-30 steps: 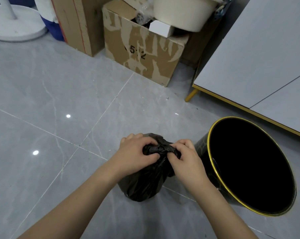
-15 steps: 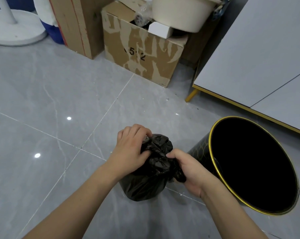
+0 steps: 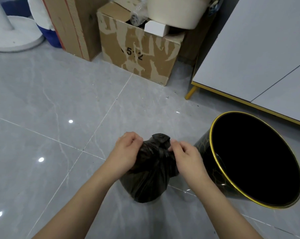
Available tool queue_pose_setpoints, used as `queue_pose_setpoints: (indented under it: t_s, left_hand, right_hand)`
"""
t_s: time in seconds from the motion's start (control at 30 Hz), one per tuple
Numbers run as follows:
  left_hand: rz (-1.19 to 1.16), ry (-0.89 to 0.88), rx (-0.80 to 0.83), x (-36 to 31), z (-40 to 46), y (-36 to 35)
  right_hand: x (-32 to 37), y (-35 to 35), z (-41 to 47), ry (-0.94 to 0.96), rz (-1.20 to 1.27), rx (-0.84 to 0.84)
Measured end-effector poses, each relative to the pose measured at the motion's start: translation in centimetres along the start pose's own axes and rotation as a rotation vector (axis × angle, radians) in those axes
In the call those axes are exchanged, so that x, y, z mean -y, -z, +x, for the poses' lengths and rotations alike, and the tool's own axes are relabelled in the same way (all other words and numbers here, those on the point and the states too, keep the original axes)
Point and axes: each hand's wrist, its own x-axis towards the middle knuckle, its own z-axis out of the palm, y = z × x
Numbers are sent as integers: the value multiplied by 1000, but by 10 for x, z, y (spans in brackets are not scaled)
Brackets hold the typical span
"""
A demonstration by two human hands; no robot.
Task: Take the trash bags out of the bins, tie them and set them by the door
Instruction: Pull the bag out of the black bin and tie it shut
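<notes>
A small black trash bag [image 3: 149,176] stands on the grey tiled floor in front of me, its gathered neck bunched into a knot at the top. My left hand [image 3: 125,154] grips the bag's neck from the left with curled fingers. My right hand [image 3: 185,156] pinches the neck from the right, just under the knot. Right of the bag stands a black bin [image 3: 204,144] with a gold rim; its inside is dark, and no bag shows in it.
A worn cardboard box [image 3: 140,52] and a taller carton [image 3: 73,25] stand at the back. A white round stand base [image 3: 16,37] is at the far left. A grey cabinet [image 3: 259,54] with gold legs runs along the right, behind the bin.
Both hands have worked the bag's neck: they were bunched together on it, then my right hand dropped lower, and now they sit apart on either side of an upright knot.
</notes>
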Motion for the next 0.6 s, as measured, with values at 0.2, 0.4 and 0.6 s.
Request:
queue_pose_setpoints:
  t_s: [0.2, 0.4, 0.6]
  left_hand:
    - [-65, 299, -240, 6, 25, 18]
    - [356, 268, 225, 6, 28, 25]
    - [544, 272, 270, 14, 34, 37]
  right_hand:
    - [-31, 2, -16, 342, -640, -6]
    - [-59, -3, -18, 451, -987, 140]
    - [-71, 10, -20, 402, -959, 243]
